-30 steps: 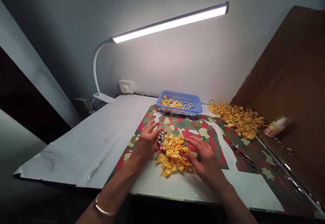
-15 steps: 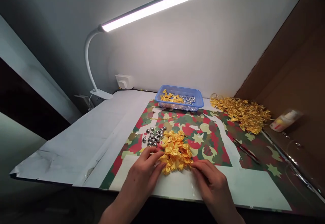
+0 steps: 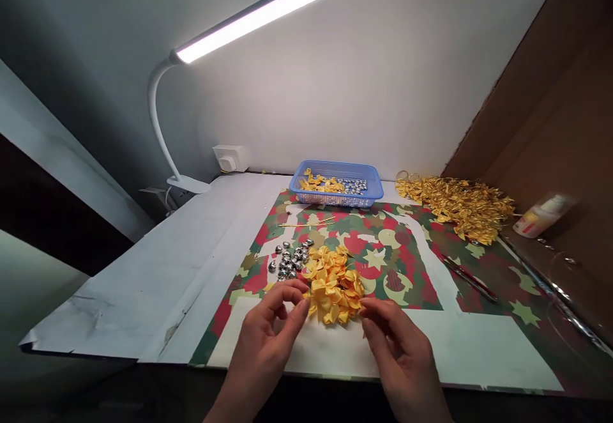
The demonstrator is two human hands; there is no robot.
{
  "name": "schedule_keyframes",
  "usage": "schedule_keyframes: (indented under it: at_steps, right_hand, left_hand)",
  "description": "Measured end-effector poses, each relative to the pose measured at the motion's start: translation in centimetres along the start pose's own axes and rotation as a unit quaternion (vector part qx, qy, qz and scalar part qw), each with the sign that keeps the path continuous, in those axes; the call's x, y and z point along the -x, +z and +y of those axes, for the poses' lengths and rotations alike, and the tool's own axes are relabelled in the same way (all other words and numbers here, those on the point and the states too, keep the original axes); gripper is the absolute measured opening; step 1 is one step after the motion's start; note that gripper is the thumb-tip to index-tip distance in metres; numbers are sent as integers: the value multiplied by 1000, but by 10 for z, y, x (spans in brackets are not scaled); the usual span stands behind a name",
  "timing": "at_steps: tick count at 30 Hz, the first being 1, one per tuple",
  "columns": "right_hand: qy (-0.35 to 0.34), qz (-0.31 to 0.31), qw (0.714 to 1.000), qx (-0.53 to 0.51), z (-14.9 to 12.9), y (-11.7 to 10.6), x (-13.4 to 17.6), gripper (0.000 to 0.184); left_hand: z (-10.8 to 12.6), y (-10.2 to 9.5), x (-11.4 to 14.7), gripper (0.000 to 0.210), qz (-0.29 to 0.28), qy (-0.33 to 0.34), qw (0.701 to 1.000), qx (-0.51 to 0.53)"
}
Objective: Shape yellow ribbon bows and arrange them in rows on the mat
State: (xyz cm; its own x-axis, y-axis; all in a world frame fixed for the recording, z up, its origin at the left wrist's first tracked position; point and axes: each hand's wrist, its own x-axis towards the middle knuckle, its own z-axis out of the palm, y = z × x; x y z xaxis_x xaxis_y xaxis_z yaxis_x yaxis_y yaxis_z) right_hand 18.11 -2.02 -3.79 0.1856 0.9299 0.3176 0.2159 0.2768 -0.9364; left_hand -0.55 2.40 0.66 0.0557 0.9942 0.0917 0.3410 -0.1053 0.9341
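Note:
A heap of yellow satin ribbon flowers (image 3: 335, 285) lies on the white front strip of the mat, between my two hands. At its left edge is my left hand (image 3: 271, 324), the curled thumb and forefinger apart, with nothing clearly held. My right hand (image 3: 400, 340) hovers by the heap's lower right, palm inward. Its thumb and forefinger stand slightly apart, and I see nothing certain between them. Several small silver bells (image 3: 290, 262) are grouped just left of the flowers, beyond my left fingertips.
Behind stands a blue basket (image 3: 335, 198) holding yellow flowers and silver bells. A gold ribbon pile (image 3: 460, 206), a white bottle (image 3: 541, 217) and tweezers (image 3: 469, 279) are at the right. Thin gold strips (image 3: 306, 223) lie mid-mat. A lit lamp (image 3: 278, 11) hangs above.
Both hands have drawn slightly back from the flower heap, and the left thumb and forefinger have parted more. The camera view has shifted a little.

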Motion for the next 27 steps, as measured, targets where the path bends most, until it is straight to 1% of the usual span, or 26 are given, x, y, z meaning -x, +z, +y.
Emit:
schedule_keyframes:
  at_steps: [1, 3, 5, 7, 10, 12, 14, 17, 18, 19, 20, 21, 23, 25, 26, 27]
  right_hand:
    - [48, -4, 998, -43, -6, 4, 1, 22]
    - [143, -35, 980, -135, -19, 9, 0, 36]
    - [211, -85, 952, -207, -32, 9, -3, 45]
    - [249, -128, 930, -237, -40, 5, -8, 45]
    - [281, -165, 915, -238, -44, -4, -13, 47]
    - [298, -172, 910, -233, -44, -9, -13, 48]
    - [305, -177, 908, -228, -43, -12, -12, 47]
    - [289, -189, 910, -229, -41, -11, -8, 48]
    - [277, -193, 911, -237, -39, -11, -6, 49]
    - [268, -188, 912, -247, -37, -12, -4, 50]
    - [260, -173, 914, -258, -34, -12, -3, 50]
    - [248, -152, 919, -265, -32, -13, -3, 48]
    - [218, -123, 934, -254, -29, -17, -4, 42]
    - [177, -136, 949, -221, -29, -21, -7, 30]
    - [159, -149, 954, -207, -30, -23, -9, 24]
    - [146, -158, 957, -196, -31, -25, -10, 21]
  left_hand:
    - [6, 3, 2, 24, -7, -15, 1000, 26]
    - [18, 9, 8, 22, -25, -47, 996, 77]
    - [29, 17, 17, 20, -48, -130, 968, 208]
    - [36, 25, 25, 16, -63, -179, 939, 288]
    - [39, 31, 32, 18, -73, -243, 899, 357]
    - [38, 33, 32, 23, -72, -261, 884, 382]
    - [38, 34, 29, 27, -73, -253, 883, 388]
    - [36, 34, 25, 19, -83, -232, 897, 367]
    - [35, 34, 24, 18, -91, -235, 895, 368]
    - [33, 34, 23, 17, -101, -246, 886, 380]
    - [32, 35, 23, 17, -113, -264, 868, 405]
    - [30, 36, 24, 18, -129, -290, 842, 436]
    - [28, 38, 26, 20, -174, -347, 775, 499]
    - [28, 41, 28, 22, -202, -398, 708, 548]
    - [28, 43, 29, 22, -212, -418, 682, 561]
    - [28, 44, 30, 21, -220, -434, 667, 565]
